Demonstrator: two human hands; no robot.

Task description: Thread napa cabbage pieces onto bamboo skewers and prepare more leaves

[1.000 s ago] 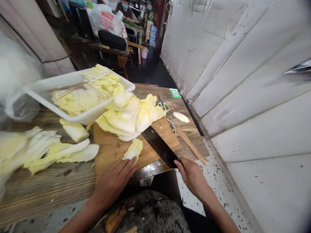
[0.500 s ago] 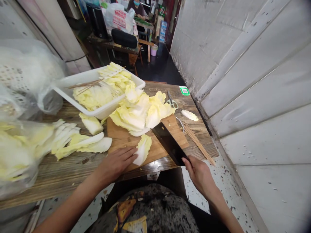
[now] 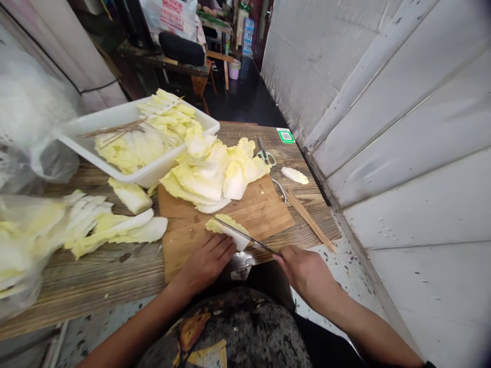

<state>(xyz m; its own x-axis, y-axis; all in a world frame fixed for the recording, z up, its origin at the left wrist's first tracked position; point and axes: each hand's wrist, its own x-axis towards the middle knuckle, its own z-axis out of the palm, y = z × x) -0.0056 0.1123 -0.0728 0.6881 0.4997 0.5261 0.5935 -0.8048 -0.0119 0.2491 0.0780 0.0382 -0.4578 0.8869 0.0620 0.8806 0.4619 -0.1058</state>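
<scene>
My left hand (image 3: 213, 258) presses its bunched fingers onto the near side of a single napa cabbage leaf (image 3: 241, 240), holding it against the wooden cutting board (image 3: 270, 217). In my right hand (image 3: 307, 271) is a cleaver (image 3: 264, 246), gripped by the handle. Its blade stands edge-down over the leaf, just beyond my left fingertips, and looks like a thin dark line. Whether the edge has cut in, I cannot tell. A pile of pale yellow cabbage leaves (image 3: 203, 179) covers the far part of the board.
Behind the board, a white tray (image 3: 143, 177) holds cabbage pieces and thin sticks. Scissors (image 3: 267, 156), a small leaf (image 3: 294, 175) and a bundle of skewers (image 3: 310, 217) lie to the right. Leaves (image 3: 126, 230) and a plastic bag (image 3: 23, 255) occupy the left; a wall (image 3: 402, 194) rises at right.
The cleaver has swung left from lying flat at the board's right to upright over the leaf. The leaf has turned and shifted nearer to me, with my left hand following right.
</scene>
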